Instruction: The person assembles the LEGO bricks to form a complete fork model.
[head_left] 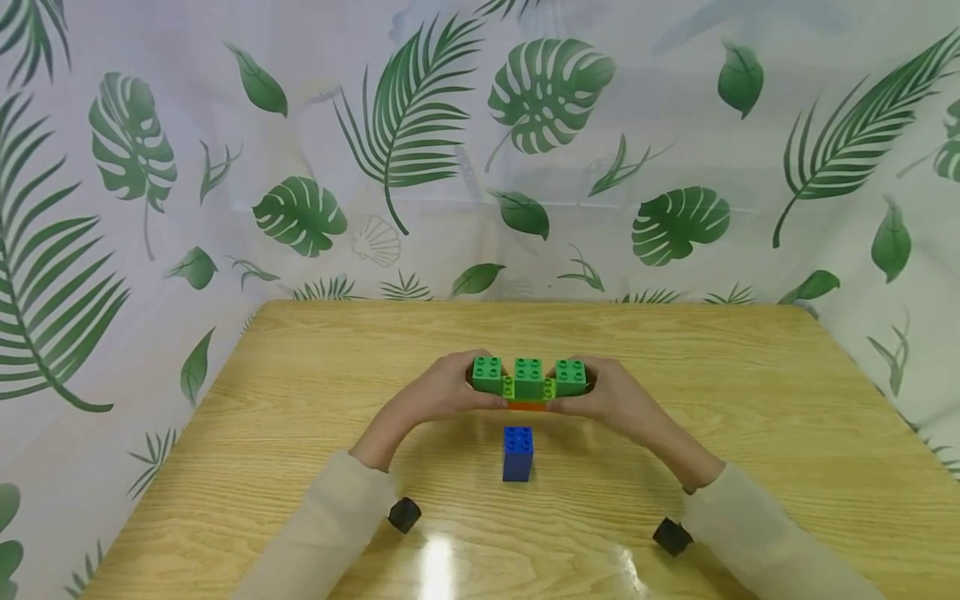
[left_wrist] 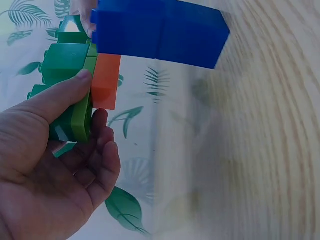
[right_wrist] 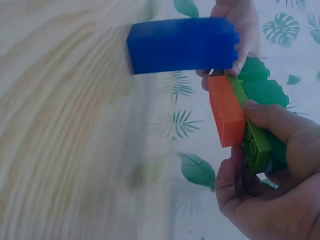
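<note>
Both hands hold one toy building-brick assembly above the table. Along its top stand three green bricks, spaced apart on a light green layer. An orange brick is fixed under the middle of that layer. My left hand grips the left end, its thumb on the near side and the other fingers behind and below. The right hand grips the opposite end in the same way. Nearer than the assembly and apart from it, a blue brick stack stands upright on the table, studs up; the left wrist view shows its seam.
The wooden table reaches back to a white curtain printed with green leaves, which also hangs at both sides. A small black block sits by the left sleeve, and another black block by the right sleeve.
</note>
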